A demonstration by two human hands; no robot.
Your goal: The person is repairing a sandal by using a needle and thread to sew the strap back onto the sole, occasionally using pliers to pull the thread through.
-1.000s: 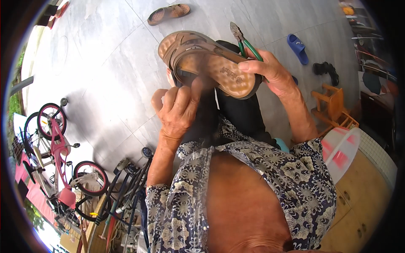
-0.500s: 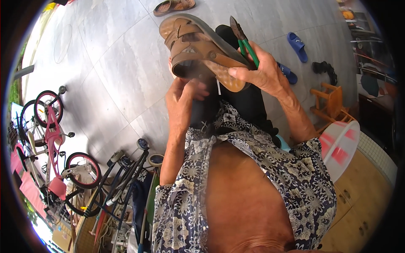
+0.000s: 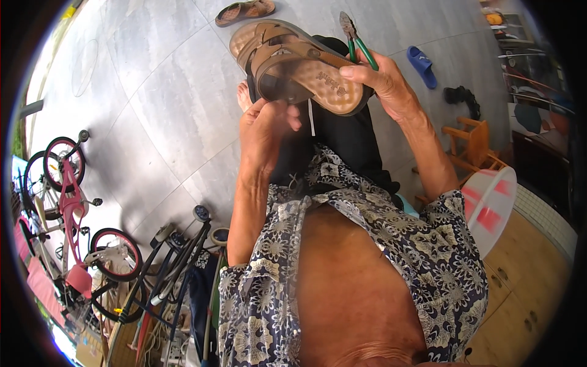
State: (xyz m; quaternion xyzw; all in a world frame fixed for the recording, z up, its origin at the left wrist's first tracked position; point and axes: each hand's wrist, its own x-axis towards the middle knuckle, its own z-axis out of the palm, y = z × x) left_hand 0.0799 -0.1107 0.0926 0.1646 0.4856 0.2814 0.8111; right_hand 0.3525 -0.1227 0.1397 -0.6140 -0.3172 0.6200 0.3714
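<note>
A brown strappy sandal (image 3: 287, 58) lies across my lap, tilted so its tan insole faces up and its toe points to the far left. My right hand (image 3: 388, 85) grips its heel, thumb on the insole. Tucked in the same hand is a pair of green-handled pliers (image 3: 348, 25), their dark jaws pointing away from me. At the near edge of the sandal, my left hand (image 3: 264, 125) is closed with bent fingers at the loose-looking side strap. Whatever lies between those fingertips is hidden and slightly blurred.
Another brown sandal (image 3: 244, 11) lies on the grey tiled floor beyond. To the right are a blue slipper (image 3: 422, 66), a small wooden stool (image 3: 469, 144) and a red-and-white plastic tub (image 3: 492, 208). A pink bicycle (image 3: 72, 214) and a folded dark-framed cart (image 3: 174, 263) stand at left.
The sandal's heel has risen and turned, so more of its insole shows. My right hand has moved up with it and the pliers. My left fingers have come closer to the strap.
</note>
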